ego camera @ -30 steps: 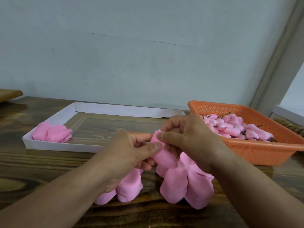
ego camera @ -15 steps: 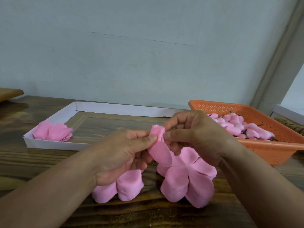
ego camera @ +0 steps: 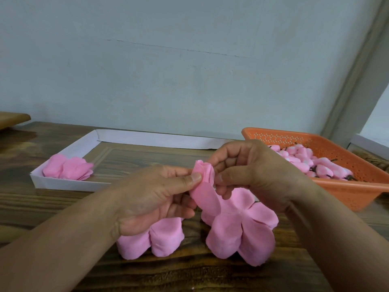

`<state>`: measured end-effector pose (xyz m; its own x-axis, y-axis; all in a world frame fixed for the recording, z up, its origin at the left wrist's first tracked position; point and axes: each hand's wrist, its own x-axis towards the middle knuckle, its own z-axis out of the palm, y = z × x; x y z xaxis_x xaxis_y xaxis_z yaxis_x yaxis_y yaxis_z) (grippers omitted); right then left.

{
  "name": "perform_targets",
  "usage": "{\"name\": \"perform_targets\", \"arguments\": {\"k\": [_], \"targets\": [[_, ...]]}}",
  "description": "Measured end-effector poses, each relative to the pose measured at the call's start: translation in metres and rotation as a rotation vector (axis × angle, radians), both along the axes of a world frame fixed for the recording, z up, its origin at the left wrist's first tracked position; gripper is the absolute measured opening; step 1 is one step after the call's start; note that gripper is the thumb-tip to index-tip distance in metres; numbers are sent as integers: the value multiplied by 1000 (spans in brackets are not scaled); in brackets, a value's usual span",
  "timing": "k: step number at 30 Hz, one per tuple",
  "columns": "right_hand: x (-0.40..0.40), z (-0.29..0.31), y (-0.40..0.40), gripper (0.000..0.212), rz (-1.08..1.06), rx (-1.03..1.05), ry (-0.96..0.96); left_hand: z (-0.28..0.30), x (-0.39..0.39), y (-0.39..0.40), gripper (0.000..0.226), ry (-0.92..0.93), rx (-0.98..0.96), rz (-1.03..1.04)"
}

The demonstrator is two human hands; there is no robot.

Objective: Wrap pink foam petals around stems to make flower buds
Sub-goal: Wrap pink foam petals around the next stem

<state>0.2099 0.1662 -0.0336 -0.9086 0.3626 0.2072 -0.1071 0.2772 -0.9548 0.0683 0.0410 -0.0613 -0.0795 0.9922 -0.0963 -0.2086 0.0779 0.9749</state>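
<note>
Above the middle of the wooden table I hold a pink foam flower piece (ego camera: 231,226). Its upper petals are rolled into a small bud (ego camera: 204,173). My left hand (ego camera: 155,197) pinches the bud's left side with thumb and fingers. My right hand (ego camera: 250,173) pinches its right side, thumb tip against the roll. The lower petals hang down loose toward the table. Any stem inside the roll is hidden. More pink petals (ego camera: 151,241) lie on the table under my left hand.
A shallow white cardboard tray (ego camera: 63,183) at the left holds a pink petal pile (ego camera: 67,168). An orange perforated basket (ego camera: 345,192) at the right holds several pink-and-white buds (ego camera: 303,161) with dark stems. A pale wall runs behind the table.
Both hands have risen slightly with the flower piece. The rolled top now stands clearer between my thumbs, and one petal has been drawn down along the roll.
</note>
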Motion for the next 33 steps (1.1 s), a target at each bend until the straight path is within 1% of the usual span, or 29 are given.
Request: {"name": "perform_targets", "arguments": {"k": [5, 7, 11, 13, 15, 17, 19, 21, 23, 26, 27, 29, 33], "targets": [[-2, 1, -6, 15, -75, 89, 10, 1, 1, 0, 33, 4, -11, 16], [-4, 0, -8, 12, -120, 86, 33, 2, 1, -1, 29, -1, -14, 20], [-6, -3, -11, 17, -169, 63, 104, 2, 1, -2, 21, -31, -19, 15], [-5, -3, -11, 18, -153, 97, 140, 3, 1, -1, 22, -65, -23, 39], [-2, -1, -10, 17, -98, 140, 136, 3, 0, 0, 21, -108, -28, 82], [2, 1, -8, 25, -19, 192, 79, 4, 0, 1, 18, -110, -30, 115], [4, 2, -7, 26, 38, 259, 13, 4, -1, 1, 20, -78, -39, 137], [3, 1, -7, 26, 47, 320, -12, 3, -1, 2, 22, -59, -49, 140], [1, 1, -9, 24, 38, 402, -1, 2, -1, 2, 21, -54, -54, 142], [-2, -3, -10, 14, 12, 497, 25, 2, -1, 2, 18, -89, -52, 162], [-3, -4, -10, 11, -2, 512, 38, 2, -1, 2, 17, -105, -54, 167], [-4, -4, -9, 13, -23, 521, 69, 3, -1, 2, 17, -136, -59, 172], [-1, -3, -5, 7, 28, 469, 89, 4, -1, 1, 19, -140, -65, 165]]}}
